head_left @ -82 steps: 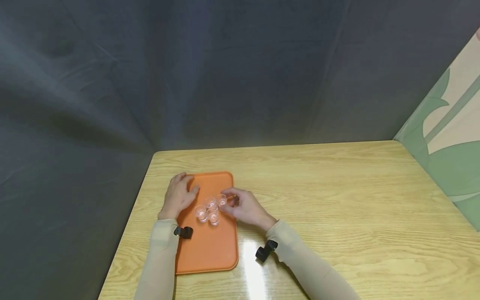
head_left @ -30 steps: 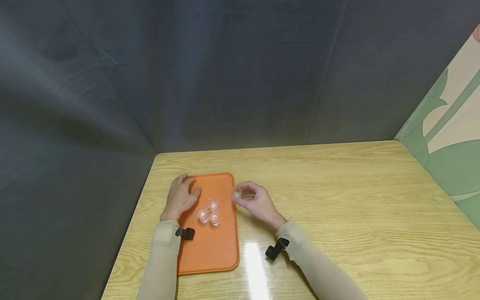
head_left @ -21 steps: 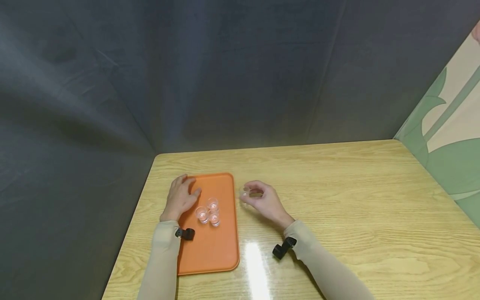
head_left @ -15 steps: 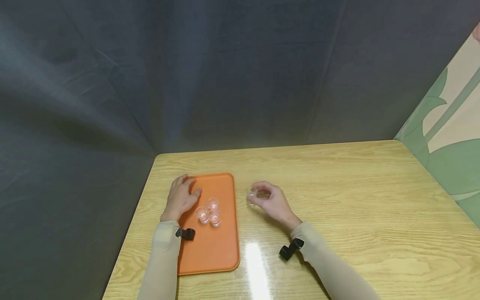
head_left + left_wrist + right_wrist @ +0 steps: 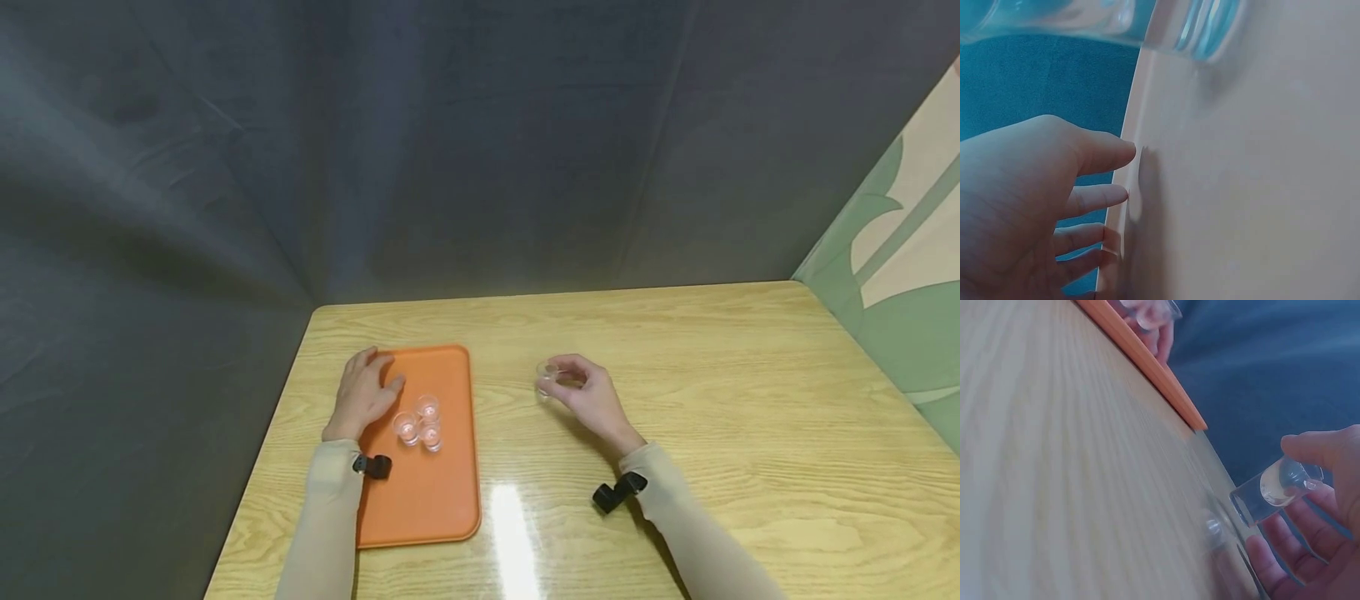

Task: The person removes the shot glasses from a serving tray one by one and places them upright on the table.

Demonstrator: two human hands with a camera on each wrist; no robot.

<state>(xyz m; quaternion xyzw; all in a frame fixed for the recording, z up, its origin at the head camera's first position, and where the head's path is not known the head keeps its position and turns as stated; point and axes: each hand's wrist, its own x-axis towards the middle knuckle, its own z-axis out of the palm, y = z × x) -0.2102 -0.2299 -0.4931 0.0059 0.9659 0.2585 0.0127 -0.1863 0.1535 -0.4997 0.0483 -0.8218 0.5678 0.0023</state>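
Observation:
My right hand (image 5: 596, 398) pinches a small clear shot glass (image 5: 1277, 489) between thumb and fingers, over the wooden table to the right of the orange tray (image 5: 420, 508). In the right wrist view the glass appears just above the tabletop, its reflection below it. Three more shot glasses stand clustered on the tray: one at the left (image 5: 406, 427), one at the back (image 5: 428, 407) and one at the front (image 5: 431, 437). At the tray's left edge rests my left hand (image 5: 362, 396), fingers spread and relaxed, holding nothing. Part of a glass (image 5: 1207, 28) crosses the top of the left wrist view.
The wooden table (image 5: 720, 400) extends far to the right of the tray. Dark fabric (image 5: 480, 150) hangs along its back and left sides. A patterned green and cream surface (image 5: 915, 325) borders the right side.
My right hand has lifted one shot glass from the right of the cluster and carried it rightward, off the tray and over the table. My left hand has stayed at the tray's edge.

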